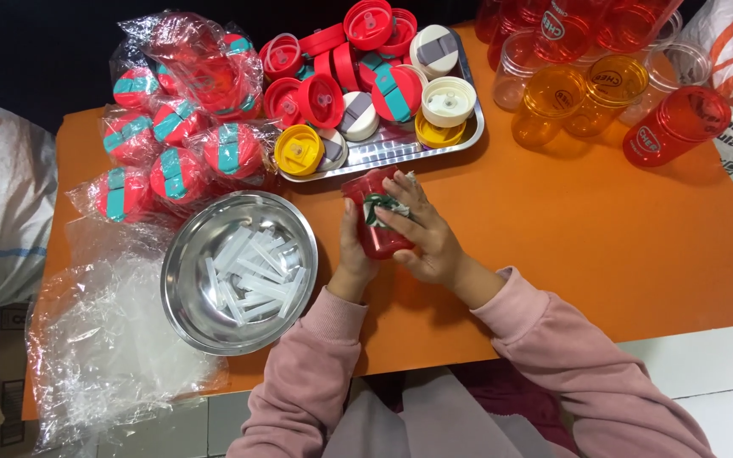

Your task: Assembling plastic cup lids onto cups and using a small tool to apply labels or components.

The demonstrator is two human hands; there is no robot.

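My left hand [354, 253] grips red tumbler [375, 216] on orange worktop [570, 229], below lid tray [400, 151]. My right hand [422, 233] closed on cloth [383, 208], pressing it against tumbler. Steel bowl [184, 305] just left.

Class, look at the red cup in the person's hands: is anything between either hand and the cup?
Nothing separates the left hand from the red cup; it grips the side directly. Under the right hand, a white-and-green cloth lies between fingers and cup.
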